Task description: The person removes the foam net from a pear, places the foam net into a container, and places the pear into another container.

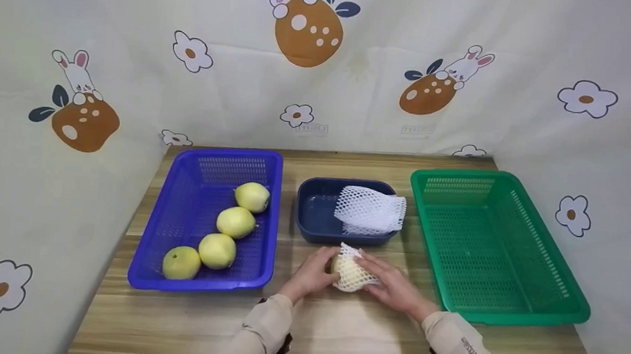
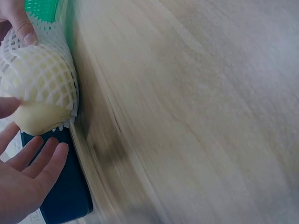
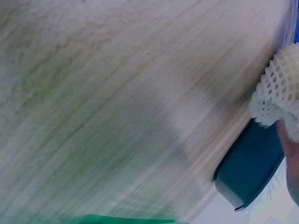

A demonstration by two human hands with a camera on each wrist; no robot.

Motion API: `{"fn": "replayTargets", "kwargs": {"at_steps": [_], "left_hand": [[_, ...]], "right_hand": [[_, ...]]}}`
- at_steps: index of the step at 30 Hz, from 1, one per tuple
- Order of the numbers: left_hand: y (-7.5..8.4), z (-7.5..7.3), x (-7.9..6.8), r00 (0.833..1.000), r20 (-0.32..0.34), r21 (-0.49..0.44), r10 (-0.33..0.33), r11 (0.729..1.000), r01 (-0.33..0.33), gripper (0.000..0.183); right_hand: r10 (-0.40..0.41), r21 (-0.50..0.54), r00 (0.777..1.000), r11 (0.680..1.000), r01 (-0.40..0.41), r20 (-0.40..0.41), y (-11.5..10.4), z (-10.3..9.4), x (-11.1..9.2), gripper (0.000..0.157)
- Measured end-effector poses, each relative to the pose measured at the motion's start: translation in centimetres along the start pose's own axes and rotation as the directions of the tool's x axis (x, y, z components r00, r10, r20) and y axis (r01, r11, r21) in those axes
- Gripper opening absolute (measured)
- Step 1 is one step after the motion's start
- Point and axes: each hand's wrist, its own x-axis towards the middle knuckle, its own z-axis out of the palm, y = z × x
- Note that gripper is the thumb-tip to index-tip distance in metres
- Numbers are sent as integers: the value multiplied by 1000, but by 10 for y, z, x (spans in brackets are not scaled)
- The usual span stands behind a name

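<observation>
Between both hands is a yellow-green apple (image 2: 39, 116), partly inside a white foam net sleeve (image 1: 351, 275), low over the table in front of the navy tray. My left hand (image 1: 313, 272) holds the apple's bare end, its thumb and a finger close against the skin. In the left wrist view, the other fingers (image 2: 46, 163) spread apart below the fruit. My right hand (image 1: 391, 284) grips the netted side, with fingers over the mesh; most of that hand is out of the right wrist view. More foam nets (image 1: 369, 210) lie in the navy tray (image 1: 311, 234).
At left, a blue basket (image 1: 202, 287) contains several yellow-green apples (image 1: 217, 251) along its right side and front. A green basket (image 1: 513, 318) with nothing in it stands at right. Wooden tabletop (image 1: 336, 342) extends in front, and a printed cloth (image 1: 231, 97) hangs around the back and sides.
</observation>
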Motion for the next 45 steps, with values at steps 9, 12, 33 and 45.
{"fn": "replayTargets", "kwargs": {"at_steps": [9,12,33,45], "left_hand": [[1,5,4,997,71,-2,-32,999,32,66],[1,7,6,994,104,-5,-45,999,46,71],[-7,12,7,997,69,45,-35,998,32,75],[-9,5,2,994,81,34,-72,997,70,75]], "right_hand": [[-18,-1,997,1000,18,-81,-1,4,4,52],[-34,-6,992,999,34,-119,-1,4,3,49],[34,-94,999,995,-37,-37,2,3,-1,67],[50,-107,999,993,-50,4,-1,5,1,70]]}}
